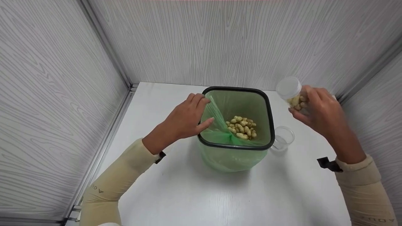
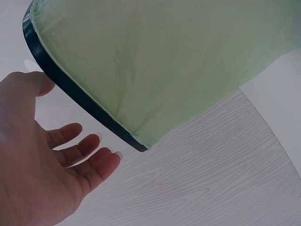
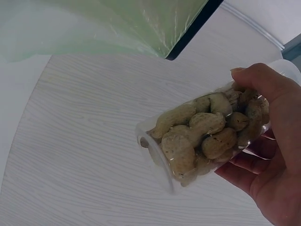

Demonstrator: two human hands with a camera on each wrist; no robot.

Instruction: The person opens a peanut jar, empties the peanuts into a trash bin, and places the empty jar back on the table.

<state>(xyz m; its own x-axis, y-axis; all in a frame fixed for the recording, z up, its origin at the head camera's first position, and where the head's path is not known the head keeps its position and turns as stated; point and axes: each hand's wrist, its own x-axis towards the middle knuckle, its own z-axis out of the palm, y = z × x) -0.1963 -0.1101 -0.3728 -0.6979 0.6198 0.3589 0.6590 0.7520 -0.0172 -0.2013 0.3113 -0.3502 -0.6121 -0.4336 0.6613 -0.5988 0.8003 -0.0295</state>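
My right hand (image 1: 323,110) holds a clear plastic jar (image 3: 197,136) full of unshelled peanuts, tilted, its white lid (image 1: 288,88) toward the bin side. In the right wrist view, thumb and fingers curl round the jar. The bin (image 1: 270,124) has a black rim and a green plastic liner (image 1: 232,160). More peanuts (image 1: 242,127) lie inside it, beside a gathered fold of the liner. My left hand (image 1: 188,117) is at the rim's left side, fingers loosely bent; the left wrist view shows its thumb at the rim (image 2: 80,99) and the other fingers apart from it.
A clear round container (image 1: 283,138) stands on the white table (image 1: 216,201) just right of the bin. Grey wood-grain panels (image 1: 201,40) enclose the table at the back and both sides.
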